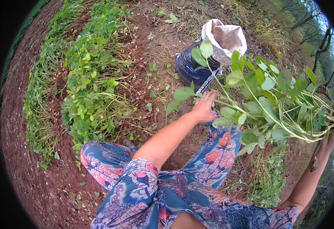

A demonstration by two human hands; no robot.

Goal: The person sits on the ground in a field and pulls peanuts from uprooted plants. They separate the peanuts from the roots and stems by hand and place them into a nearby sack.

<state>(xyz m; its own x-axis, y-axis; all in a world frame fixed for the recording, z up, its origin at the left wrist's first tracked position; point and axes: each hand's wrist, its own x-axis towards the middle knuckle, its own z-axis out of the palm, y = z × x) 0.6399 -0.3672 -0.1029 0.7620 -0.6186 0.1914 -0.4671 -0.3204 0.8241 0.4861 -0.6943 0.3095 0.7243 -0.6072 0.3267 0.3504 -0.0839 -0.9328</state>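
Note:
On the right, my right hand [333, 127] is raised and shut around the root end of a bunch of uprooted peanut plants [266, 101]. Their green leafy stems spread leftward across the view, slightly blurred. My left hand [205, 107] reaches forward over my knee, fingers extended, holding nothing that I can see. Leaves hang close to it; whether they touch it is unclear. Just beyond that hand stands a woven plastic sack [194, 67], dark blue with print. Its rolled white rim [238, 37] is open at the top, and the bottom inside is hidden.
Rows of pulled peanut plants [94, 77] lie to the left, with pale pods among the roots. Bare reddish soil [19, 128] stretches beyond them. More plants [266, 177] lie at lower right. Dry grass [175, 37] covers the ground ahead, and bare branches [324, 45] rise at right.

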